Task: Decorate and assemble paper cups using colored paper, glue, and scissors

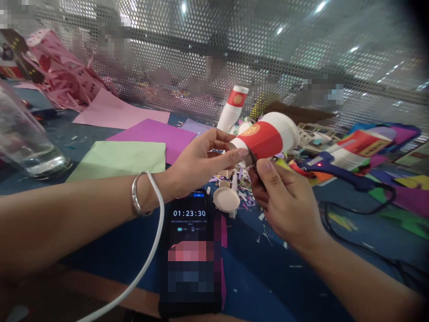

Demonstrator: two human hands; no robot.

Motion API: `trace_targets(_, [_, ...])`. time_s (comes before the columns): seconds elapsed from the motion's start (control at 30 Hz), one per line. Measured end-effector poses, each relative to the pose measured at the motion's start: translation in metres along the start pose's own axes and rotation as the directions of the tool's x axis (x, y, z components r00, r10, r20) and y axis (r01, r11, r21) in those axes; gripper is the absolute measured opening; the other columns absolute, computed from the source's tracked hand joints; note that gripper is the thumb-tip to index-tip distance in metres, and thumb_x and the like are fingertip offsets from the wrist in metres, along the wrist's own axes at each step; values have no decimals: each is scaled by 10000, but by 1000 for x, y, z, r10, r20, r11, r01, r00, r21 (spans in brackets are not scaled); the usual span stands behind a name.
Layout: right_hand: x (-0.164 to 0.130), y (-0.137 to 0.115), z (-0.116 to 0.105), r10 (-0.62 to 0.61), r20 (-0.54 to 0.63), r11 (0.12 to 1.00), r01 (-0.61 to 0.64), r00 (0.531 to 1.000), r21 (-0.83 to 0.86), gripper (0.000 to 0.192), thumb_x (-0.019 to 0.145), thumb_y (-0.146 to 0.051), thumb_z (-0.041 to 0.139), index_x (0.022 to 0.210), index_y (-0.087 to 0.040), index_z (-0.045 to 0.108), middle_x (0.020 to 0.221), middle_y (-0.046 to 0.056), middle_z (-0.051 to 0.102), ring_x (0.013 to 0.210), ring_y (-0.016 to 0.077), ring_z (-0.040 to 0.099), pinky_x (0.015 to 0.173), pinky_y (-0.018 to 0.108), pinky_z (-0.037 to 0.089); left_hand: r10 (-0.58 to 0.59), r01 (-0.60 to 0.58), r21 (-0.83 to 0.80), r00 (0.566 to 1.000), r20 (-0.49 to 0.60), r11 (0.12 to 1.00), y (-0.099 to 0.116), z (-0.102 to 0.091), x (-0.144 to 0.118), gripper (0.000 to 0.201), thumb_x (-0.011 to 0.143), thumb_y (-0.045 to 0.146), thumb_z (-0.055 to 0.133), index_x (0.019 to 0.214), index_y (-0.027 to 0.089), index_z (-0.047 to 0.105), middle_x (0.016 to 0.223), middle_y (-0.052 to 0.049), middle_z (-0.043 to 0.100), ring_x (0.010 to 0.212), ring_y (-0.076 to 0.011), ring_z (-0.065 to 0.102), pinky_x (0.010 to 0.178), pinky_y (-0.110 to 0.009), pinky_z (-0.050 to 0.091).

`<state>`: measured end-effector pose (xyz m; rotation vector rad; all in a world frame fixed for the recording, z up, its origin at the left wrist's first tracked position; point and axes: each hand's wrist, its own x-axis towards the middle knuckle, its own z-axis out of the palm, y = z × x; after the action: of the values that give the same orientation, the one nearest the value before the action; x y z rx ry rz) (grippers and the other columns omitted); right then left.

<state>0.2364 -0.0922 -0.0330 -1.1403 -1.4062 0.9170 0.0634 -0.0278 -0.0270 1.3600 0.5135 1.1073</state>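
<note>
My left hand holds a red and white paper cup on its side, fingers at the cup's narrow end. My right hand is closed around small dark scissors, whose blades touch the cup's underside near that end. A cut-out paper disc lies on the blue table just below the hands, among paper scraps. A silver bracelet circles my left wrist.
A phone showing 01:23:30 lies in front with a white cable across it. A blue glue gun with a black cord rests at the right. Coloured paper sheets, a cup stack, a clear glass jar and a mesh wall surround.
</note>
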Motion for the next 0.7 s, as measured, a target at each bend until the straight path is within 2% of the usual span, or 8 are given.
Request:
trace_targets(0.1, [1,2,0,27,13,999,-28,1000,28,423,956,-561,600,721,-215,540,561,-64,296,447,77,243,395,266,131,21,-22,21,998,59,1000,4,-1,0,189,901,213,698,1012,184,549,983,-42,682,899,-151,671,812,-319,579])
trace_targets(0.23, [0,5,1,22,6,1000,-22,1000,15,419,956,-567,594,740,-213,544,556,-65,310,457,81,257,401,260,140,86,-95,71,990,109,993,8,-2,-1,206,883,168,701,1021,175,549,1006,-54,686,897,-158,677,782,-311,565])
trace_targets(0.37, [-2,7,0,2,13,999,-2,1000,-37,420,965,-572,572,743,-218,548,570,-58,320,469,90,254,400,262,160,73,-81,62,990,123,995,5,-3,-2,209,896,192,687,1042,177,538,1018,-62,685,926,-177,688,832,-356,575])
trace_targets(0.7, [-4,1,-2,-58,17,984,60,998,-169,444,975,-568,552,697,-224,512,589,-45,324,478,100,244,415,288,185,141,-143,77,990,23,987,-7,4,-9,300,862,242,727,1050,190,499,1056,-81,677,924,-192,683,834,-376,574])
